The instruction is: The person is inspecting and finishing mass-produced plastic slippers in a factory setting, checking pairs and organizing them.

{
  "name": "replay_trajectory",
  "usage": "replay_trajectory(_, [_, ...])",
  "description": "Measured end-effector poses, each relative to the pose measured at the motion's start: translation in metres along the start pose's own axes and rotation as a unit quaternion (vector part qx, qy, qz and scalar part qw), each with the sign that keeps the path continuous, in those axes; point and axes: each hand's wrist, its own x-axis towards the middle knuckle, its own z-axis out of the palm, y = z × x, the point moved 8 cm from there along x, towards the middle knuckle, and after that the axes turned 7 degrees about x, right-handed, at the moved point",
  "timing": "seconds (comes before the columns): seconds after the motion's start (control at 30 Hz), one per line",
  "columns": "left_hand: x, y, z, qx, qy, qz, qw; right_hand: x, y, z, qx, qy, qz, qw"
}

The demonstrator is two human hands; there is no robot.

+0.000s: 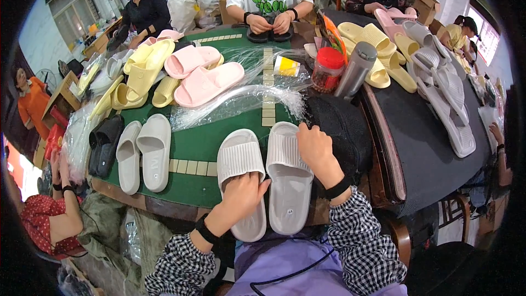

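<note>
Two light grey slippers, a left slipper and a right slipper, lie side by side at the table's near edge, toes pointing away from me. My left hand grips the left one, its fingertips tucked under the ribbed strap and hidden there; the thumb sticks out toward the other slipper. Beside the right slipper's strap, my right hand is closed, fingers pinched near the ends of a bundle of thin clear plastic strands. What those fingers hold is too small to make out.
Left of me stand another grey pair and black slippers. Pink slippers and yellow slippers are piled behind. A red-lidded jar, a steel flask and a black bag sit to the right. Several people work around.
</note>
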Motion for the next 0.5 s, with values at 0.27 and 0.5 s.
replay_trajectory(0.27, [0.025,-0.012,0.028,-0.090,-0.189,-0.027,0.978,-0.002,-0.003,0.010,0.061,0.046,-0.065,0.995])
replay_trajectory(0.5, [0.026,-0.004,0.038,-0.064,-0.185,-0.056,0.979,0.004,-0.009,-0.005,0.349,0.112,-0.128,0.921])
